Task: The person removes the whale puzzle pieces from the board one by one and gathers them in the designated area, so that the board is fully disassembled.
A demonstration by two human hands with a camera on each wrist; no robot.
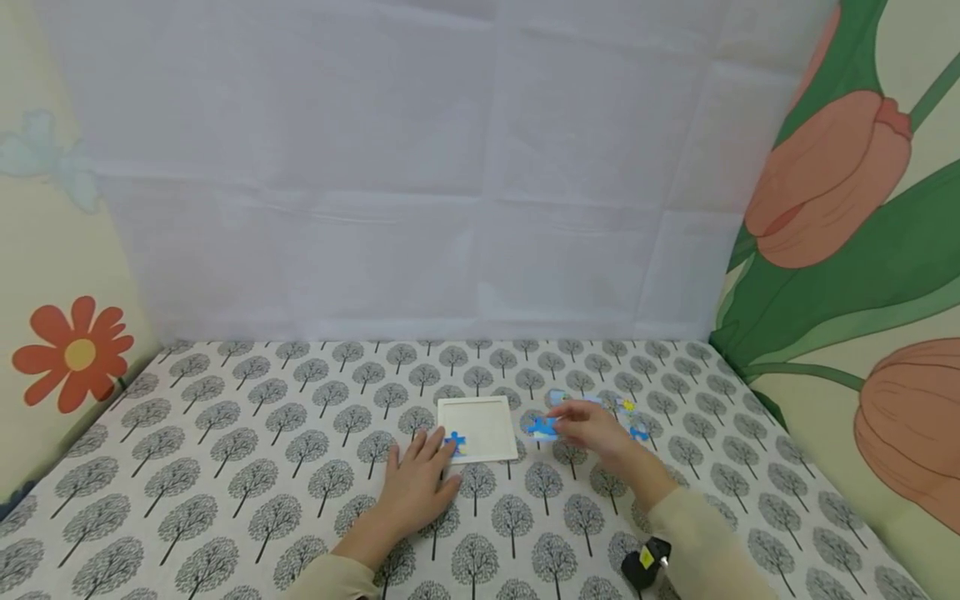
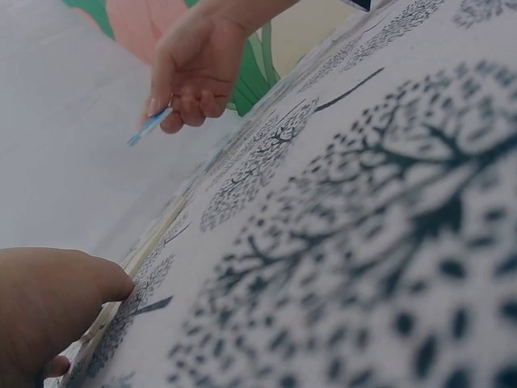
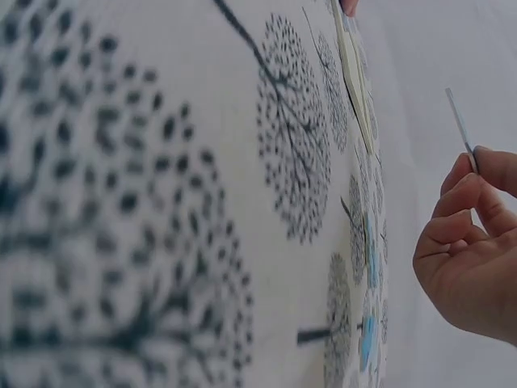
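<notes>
My right hand (image 1: 592, 427) pinches a blue jigsaw piece (image 1: 542, 428) between thumb and fingers. In the right wrist view this piece (image 3: 458, 121) is seen edge-on, raised off the cloth. A shallow white puzzle tray (image 1: 487, 425) lies to its left, and one blue and yellow jigsaw piece (image 1: 457, 442) sits in its lower left corner. My left hand (image 1: 420, 482) lies with fingers extended at the tray's left edge, fingertips by that piece. Partly behind the right hand are more jigsaw pieces (image 1: 573, 397) on the cloth, one bearing a yellow sun (image 1: 627, 406).
A white cloth (image 1: 330, 517) printed with grey trees covers the table. Near the right sleeve is a black device (image 1: 645, 565) with a yellow mark. A white sheet (image 1: 420, 183) hangs behind the table, and walls with painted flowers stand at both sides.
</notes>
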